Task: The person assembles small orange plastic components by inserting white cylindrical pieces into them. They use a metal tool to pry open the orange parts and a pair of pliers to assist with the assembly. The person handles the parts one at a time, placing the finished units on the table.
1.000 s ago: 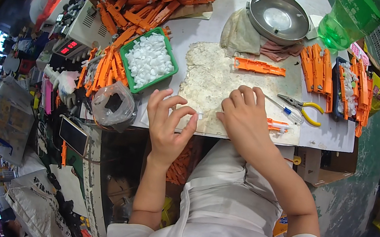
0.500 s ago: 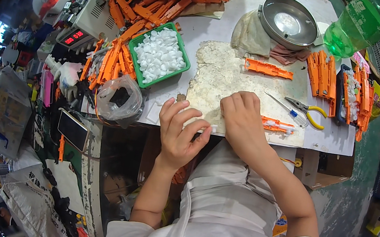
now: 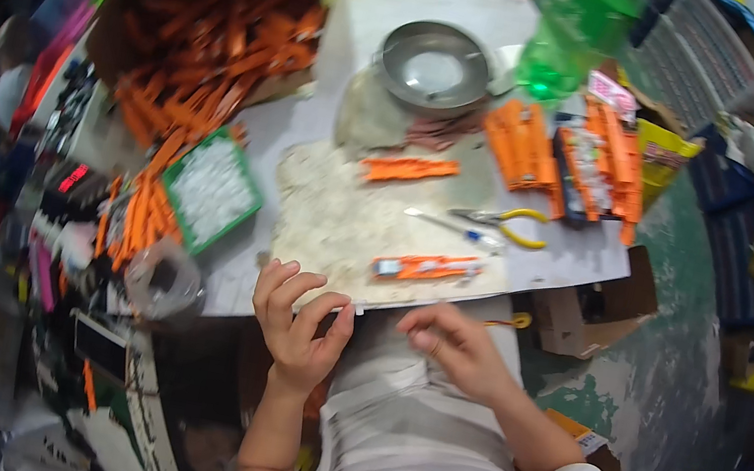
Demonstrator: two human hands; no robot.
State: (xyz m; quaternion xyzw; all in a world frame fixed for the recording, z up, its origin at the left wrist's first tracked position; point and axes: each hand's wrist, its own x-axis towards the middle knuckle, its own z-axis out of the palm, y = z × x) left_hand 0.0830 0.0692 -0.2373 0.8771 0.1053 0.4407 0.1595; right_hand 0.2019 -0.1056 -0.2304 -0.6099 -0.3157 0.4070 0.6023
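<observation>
Raised just off the table's near edge, my left hand (image 3: 298,328) has its thumb and forefinger pinched together on a small white plastic piece (image 3: 359,311). The other fingers are bent and spread. To its right, my right hand (image 3: 463,350) hovers over my lap, slightly blurred, with fingers curled and thumb close to the forefinger; anything between them is too small to make out. Beyond the hands, an orange plastic housing (image 3: 427,267) with white parts in it lies on the worn board (image 3: 320,215). Another orange housing (image 3: 409,170) lies farther back.
A screwdriver (image 3: 454,229) and yellow-handled pliers (image 3: 505,223) lie right of centre. At left are a green basket of white pieces (image 3: 247,202), a clear plastic cup (image 3: 163,278) and a box of orange housings (image 3: 224,17). A metal bowl (image 3: 435,66) and green bottle (image 3: 572,43) stand behind.
The view has turned and shifted, so the table sits differently. My right hand has drawn back from the board toward my lap, uncovering the near orange housing. My left hand keeps its pinch.
</observation>
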